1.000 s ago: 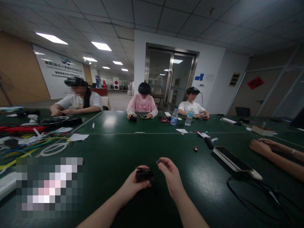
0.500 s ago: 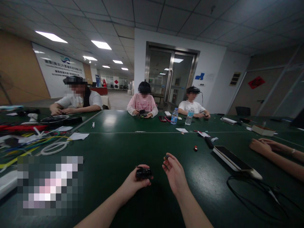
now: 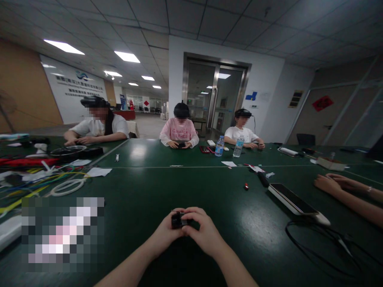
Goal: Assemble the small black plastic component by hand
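Observation:
A small black device (image 3: pixel 176 220) with a glossy, rounded casing is held low over the green table, in front of me. My left hand (image 3: pixel 166 230) is closed around its left side, thumb below and fingers behind. From the right, my right hand (image 3: pixel 202 228) closes over the device's other end, with thumb and fingertips pinched on it. A greyish part of the device shows between those fingertips. Any smaller piece inside the right hand's pinch is hidden.
On the right lie a phone (image 3: pixel 293 198) on a white stand, a black cable (image 3: pixel 302 247) and a small red item (image 3: pixel 246 186). A co-worker's hands (image 3: pixel 329 184) rest beyond. Tangled cables (image 3: pixel 68 186) cover the left. Two bottles (image 3: pixel 219 146) stand across the table (image 3: pixel 143 187), where three people sit.
My right hand, earlier raised apart with a tiny dark piece at its fingertips, has moved left and down onto the black device. My left hand has stayed nearly in place.

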`<move>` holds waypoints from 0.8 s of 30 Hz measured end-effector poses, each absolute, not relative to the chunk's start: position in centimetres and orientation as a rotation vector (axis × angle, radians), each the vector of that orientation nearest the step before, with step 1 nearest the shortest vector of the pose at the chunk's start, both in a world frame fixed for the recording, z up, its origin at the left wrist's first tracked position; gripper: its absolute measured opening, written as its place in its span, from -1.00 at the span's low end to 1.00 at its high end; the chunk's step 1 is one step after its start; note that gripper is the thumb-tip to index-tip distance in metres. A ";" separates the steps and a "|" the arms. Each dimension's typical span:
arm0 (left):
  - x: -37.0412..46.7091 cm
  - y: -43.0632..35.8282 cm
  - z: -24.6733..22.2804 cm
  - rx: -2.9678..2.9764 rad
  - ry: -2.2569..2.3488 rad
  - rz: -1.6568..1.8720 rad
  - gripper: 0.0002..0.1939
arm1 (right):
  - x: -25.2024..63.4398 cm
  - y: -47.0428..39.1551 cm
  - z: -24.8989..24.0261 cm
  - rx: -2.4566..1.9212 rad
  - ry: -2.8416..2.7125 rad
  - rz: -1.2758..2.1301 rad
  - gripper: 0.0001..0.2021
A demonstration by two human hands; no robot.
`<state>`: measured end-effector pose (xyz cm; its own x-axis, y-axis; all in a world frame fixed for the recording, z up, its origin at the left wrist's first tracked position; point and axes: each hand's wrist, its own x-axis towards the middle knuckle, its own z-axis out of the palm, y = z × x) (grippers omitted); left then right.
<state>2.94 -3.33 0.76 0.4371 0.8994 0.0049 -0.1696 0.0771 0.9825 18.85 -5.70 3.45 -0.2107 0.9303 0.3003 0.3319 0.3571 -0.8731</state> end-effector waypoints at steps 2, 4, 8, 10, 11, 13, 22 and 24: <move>2.9 -3.3 0.9 1.234 0.780 0.940 -0.58 | 18.7 -5.8 3.4 -1.163 -1.793 0.835 -0.75; 2.9 -3.4 1.2 1.218 0.801 0.921 -0.58 | 18.7 -5.7 3.2 -1.190 -1.803 0.841 -0.73; 2.7 -3.6 1.8 1.166 0.803 0.862 -0.54 | 18.9 -5.6 3.1 -1.215 -1.814 0.861 -0.71; 2.7 -3.7 1.9 1.129 0.765 0.820 -0.49 | 19.0 -5.6 3.2 -1.230 -1.813 0.850 -0.72; 2.7 -3.8 1.9 1.102 0.740 0.834 -0.49 | 19.0 -5.6 3.3 -1.235 -1.815 0.841 -0.73; 2.8 -3.9 2.0 1.053 0.720 0.882 -0.61 | 19.0 -5.7 3.4 -1.240 -1.825 0.820 -0.76; 3.4 -3.7 1.5 1.073 0.855 0.945 -0.62 | 18.9 -5.9 3.7 -1.187 -1.864 0.764 -0.67; 3.4 -3.5 1.1 1.075 0.807 0.969 -0.63 | 18.9 -5.9 3.7 -1.145 -1.852 0.750 -0.65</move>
